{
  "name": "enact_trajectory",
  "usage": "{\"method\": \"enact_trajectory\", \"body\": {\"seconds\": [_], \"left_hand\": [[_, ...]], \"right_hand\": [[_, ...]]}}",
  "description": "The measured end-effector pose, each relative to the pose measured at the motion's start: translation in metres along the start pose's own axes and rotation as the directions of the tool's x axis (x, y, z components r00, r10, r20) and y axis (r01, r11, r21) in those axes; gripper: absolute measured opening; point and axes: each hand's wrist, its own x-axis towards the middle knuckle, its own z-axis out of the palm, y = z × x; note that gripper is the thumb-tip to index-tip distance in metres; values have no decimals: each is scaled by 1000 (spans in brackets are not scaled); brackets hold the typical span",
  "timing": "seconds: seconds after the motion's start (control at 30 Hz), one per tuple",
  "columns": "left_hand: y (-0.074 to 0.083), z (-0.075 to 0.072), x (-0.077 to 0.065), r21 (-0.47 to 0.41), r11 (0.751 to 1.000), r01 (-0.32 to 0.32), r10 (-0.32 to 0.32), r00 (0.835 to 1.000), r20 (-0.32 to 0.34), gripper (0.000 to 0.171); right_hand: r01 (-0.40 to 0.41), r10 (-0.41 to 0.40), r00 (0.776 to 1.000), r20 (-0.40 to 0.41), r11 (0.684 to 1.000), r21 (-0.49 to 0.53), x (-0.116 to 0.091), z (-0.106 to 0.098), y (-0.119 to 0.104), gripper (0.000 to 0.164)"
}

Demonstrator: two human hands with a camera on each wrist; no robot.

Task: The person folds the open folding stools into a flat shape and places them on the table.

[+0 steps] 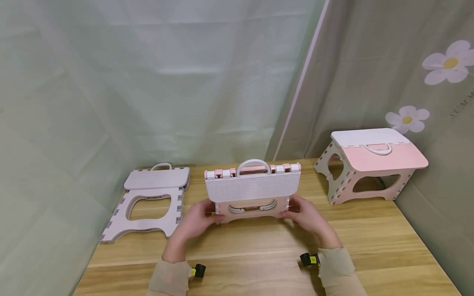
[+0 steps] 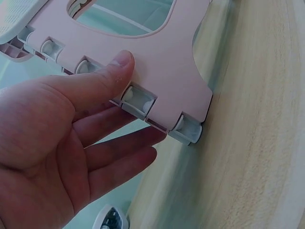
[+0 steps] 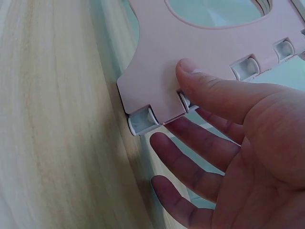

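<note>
A pink-and-white folding stool (image 1: 253, 187), folded flat, stands upright at the middle of the wooden table, its white carry handle (image 1: 254, 161) arching at the top. My left hand (image 1: 197, 220) grips its left lower edge. In the left wrist view the thumb (image 2: 112, 74) presses the pink leg panel (image 2: 162, 62) while the other fingers reach behind it. My right hand (image 1: 306, 216) pinches the opposite lower edge the same way, its thumb (image 3: 205, 83) on the front face in the right wrist view. The lower corners of the panel sit right at the tabletop.
At the left, a pale folding stool (image 1: 153, 228) lies folded on the table (image 1: 252, 259). An unfolded pink-and-white stool (image 1: 385, 158) stands at the back right. Behind the table hangs a pale green curtain (image 1: 207, 82); a flowered grey one (image 1: 370, 74) hangs at the right.
</note>
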Motion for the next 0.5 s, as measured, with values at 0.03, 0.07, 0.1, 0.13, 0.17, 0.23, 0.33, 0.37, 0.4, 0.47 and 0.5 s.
{"method": "enact_trajectory", "body": {"seconds": [0.03, 0.07, 0.1, 0.13, 0.17, 0.23, 0.33, 0.37, 0.4, 0.47, 0.5], "left_hand": [[0, 1, 0, 1, 1000, -1, 1, 1000, -1, 36], [-1, 1, 1, -3, 1000, 0, 0, 1000, 3, 35], [-1, 2, 0, -6, 1000, -5, 5, 1000, 5, 34], [-1, 3, 0, -12, 1000, -9, 9, 1000, 9, 34], [-2, 3, 0, -20, 1000, -10, 11, 1000, 13, 33], [-2, 4, -1, -35, 999, -7, 8, 1000, 22, 34], [-1, 4, 0, -35, 999, -4, 5, 1000, 9, 33], [-1, 3, 0, -29, 1000, -6, 6, 1000, -1, 33], [0, 3, 1, -22, 1000, -5, 5, 1000, -10, 33], [1, 2, 1, -5, 1000, -1, 0, 1000, -26, 32], [1, 1, 2, 2, 1000, 4, -4, 1000, -30, 32]], "right_hand": [[6, -6, 1000, -4, 1000, -3, 0, 0, 0, 43], [13, -13, 1000, -5, 1000, -7, -1, 1, 1, 43], [15, -15, 1000, -8, 1000, -12, -2, 1, 1, 42], [14, -14, 1000, -10, 1000, -17, -2, 1, 2, 42], [15, -15, 1000, -12, 1000, -20, -3, 2, 3, 42], [12, -12, 1000, -11, 999, -31, -5, 3, 4, 40], [9, -10, 1000, -20, 999, -36, -3, 7, 2, 36], [13, -14, 1000, -23, 999, -38, -3, 8, 1, 35], [16, -17, 999, -27, 999, -43, -2, 10, 0, 35], [11, -12, 999, -36, 999, -43, 0, 12, -3, 36], [6, -8, 999, -40, 999, -48, 1, 13, -4, 37]]}}
